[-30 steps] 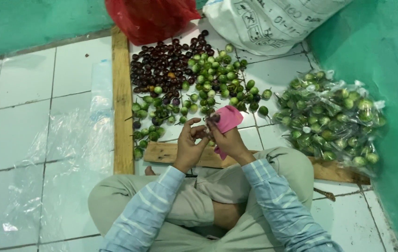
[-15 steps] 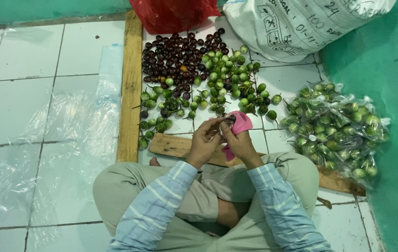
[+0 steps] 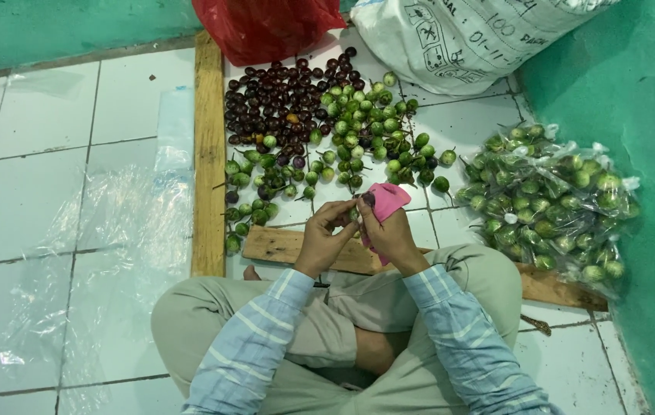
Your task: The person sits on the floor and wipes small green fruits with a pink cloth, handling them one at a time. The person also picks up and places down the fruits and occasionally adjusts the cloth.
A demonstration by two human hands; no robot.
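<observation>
Head view: left hand (image 3: 320, 247) and right hand (image 3: 390, 234) meet above the wooden board (image 3: 277, 244), fingers pinched together on a small round eggplant (image 3: 361, 204) beside a pink cloth (image 3: 386, 201). Judged light, firm, smooth; best gripped around its middle, clear of the stem

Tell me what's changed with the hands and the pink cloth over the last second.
Little has changed. Both hands, left hand and right hand, stay raised together over the wooden board, still holding the pink cloth with a small round fruit pinched at the fingertips; only the fingers shifted slightly. The apparent sideways slide is the camera's. The loose green and dark fruit pile and the bagged fruit stayed put.
</observation>
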